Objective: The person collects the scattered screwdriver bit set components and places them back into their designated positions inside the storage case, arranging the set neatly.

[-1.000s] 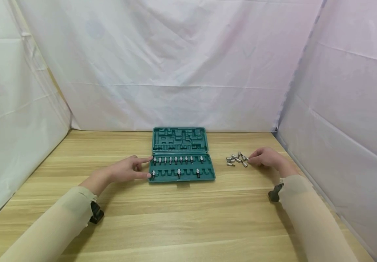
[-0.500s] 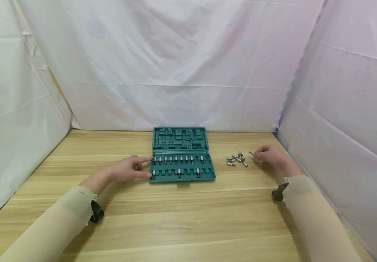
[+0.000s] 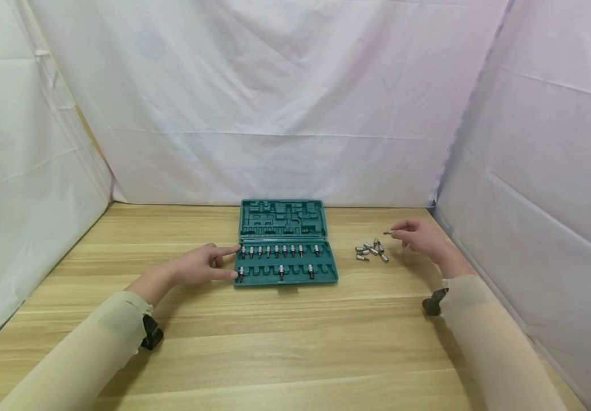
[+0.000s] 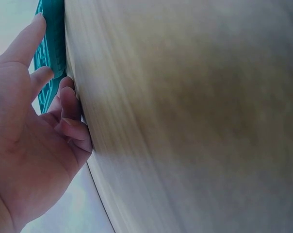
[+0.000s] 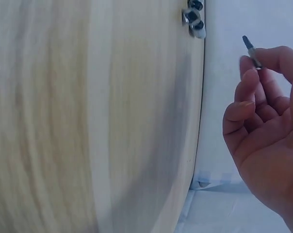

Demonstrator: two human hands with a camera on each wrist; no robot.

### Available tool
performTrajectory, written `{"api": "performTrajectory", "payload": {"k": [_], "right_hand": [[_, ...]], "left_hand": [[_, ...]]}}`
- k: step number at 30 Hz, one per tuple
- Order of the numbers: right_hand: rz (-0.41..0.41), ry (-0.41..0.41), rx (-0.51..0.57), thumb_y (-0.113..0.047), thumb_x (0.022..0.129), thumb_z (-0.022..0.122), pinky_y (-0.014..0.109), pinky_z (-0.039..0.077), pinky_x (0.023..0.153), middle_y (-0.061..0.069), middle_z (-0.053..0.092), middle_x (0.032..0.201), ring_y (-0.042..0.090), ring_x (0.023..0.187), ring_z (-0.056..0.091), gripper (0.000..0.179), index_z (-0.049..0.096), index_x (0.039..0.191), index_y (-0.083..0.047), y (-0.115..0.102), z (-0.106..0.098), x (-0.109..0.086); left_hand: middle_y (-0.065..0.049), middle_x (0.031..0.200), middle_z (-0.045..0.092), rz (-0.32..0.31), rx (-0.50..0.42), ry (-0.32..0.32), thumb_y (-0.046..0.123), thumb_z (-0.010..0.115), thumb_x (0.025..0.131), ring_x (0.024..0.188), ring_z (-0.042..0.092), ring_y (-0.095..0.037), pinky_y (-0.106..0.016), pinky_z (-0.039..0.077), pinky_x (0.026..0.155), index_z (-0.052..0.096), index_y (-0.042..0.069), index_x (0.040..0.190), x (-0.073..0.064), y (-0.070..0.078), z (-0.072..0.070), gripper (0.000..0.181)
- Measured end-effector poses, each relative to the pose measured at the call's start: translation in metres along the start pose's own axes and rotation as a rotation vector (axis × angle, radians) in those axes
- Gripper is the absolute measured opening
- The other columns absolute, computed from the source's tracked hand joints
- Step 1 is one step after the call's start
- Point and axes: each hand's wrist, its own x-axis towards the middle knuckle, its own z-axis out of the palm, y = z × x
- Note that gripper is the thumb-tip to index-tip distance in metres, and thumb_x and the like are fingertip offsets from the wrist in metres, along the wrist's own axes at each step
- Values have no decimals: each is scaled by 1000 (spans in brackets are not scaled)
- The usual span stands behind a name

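Head view showed the right hand point(image 3: 421, 237) pinching a socket bit point(image 3: 388, 233) near the far right corner of the desk point(image 3: 223, 354); the left hand point(image 3: 197, 266), thumb and forefinger spread, touched the green case point(image 3: 297, 279).

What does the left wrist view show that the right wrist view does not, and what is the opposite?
Only the left wrist view shows the left hand, touching the green case. Only the right wrist view shows the right hand, pinching a metal bit, and a few loose bits. Both views show the wooden table.
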Motion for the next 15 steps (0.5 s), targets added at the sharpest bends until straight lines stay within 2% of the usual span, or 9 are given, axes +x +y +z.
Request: {"api": "performTrajectory", "payload": {"k": [2, 5, 11, 15], "right_hand": [[-14, -1, 24, -31, 111, 66, 28, 51, 70, 5, 72, 104, 15, 86, 60, 41, 68, 137, 2, -2, 2, 2], [-21, -4, 54, -34, 112, 64, 28, 51, 72, 3, 66, 103, 14, 87, 58, 44, 67, 139, 0, -5, 5, 5], [-45, -18, 130, -33, 113, 64, 33, 57, 79, 12, 72, 124, 10, 92, 67, 45, 64, 141, 2, -12, 10, 7], [-65, -14, 168, -27, 115, 60, 30, 57, 78, 16, 73, 128, 9, 90, 67, 43, 60, 145, 4, -18, 13, 7]], "left_hand": [[-11, 111, 53, 6, 2, 0, 51, 77, 103, 94, 49, -23, -38, 43, 80, 35, 19, 173, 0, 0, 0, 88], [-11, 110, 53, 13, -2, 0, 50, 77, 103, 94, 48, -23, -38, 43, 79, 35, 19, 173, 0, 0, 0, 88], [-11, 110, 53, 13, -7, -1, 50, 77, 103, 94, 48, -23, -39, 43, 79, 36, 19, 173, 0, -1, 0, 88], [-10, 110, 54, 7, -6, 0, 51, 77, 102, 94, 49, -23, -39, 43, 80, 35, 21, 173, 0, -1, 1, 88]]}}
